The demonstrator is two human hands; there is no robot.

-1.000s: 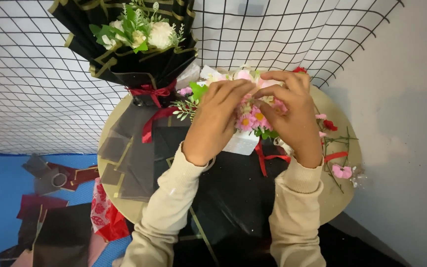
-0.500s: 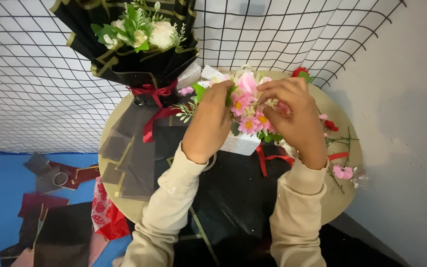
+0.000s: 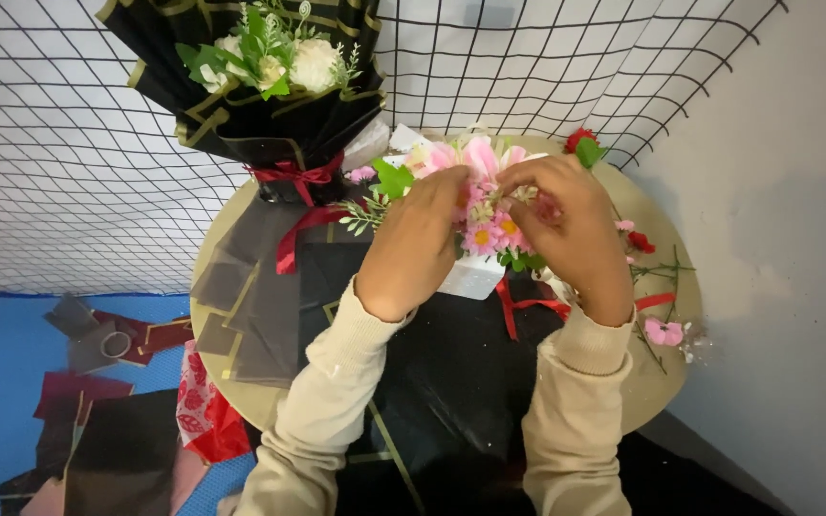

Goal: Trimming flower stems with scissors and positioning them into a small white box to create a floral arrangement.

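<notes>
Round tan table (image 3: 662, 382) pushed into a corner, black wire grid (image 3: 69, 143) over the white wall behind, plain grey wall (image 3: 795, 239) on the right (bit shadowy), blue mat (image 3: 11, 354) on the floor.

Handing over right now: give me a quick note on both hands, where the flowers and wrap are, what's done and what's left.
Left hand and right hand: both on the pink flower cluster, fingers pinched among the blooms.
Cluster lies on black wrapping paper on the round table, with a white wrap under it.
Done: one black-wrapped bouquet, tied with red ribbon, stands at the back left.
Left: pink cluster is unwrapped; loose pink flower and red ribbon lie alongside.
</notes>
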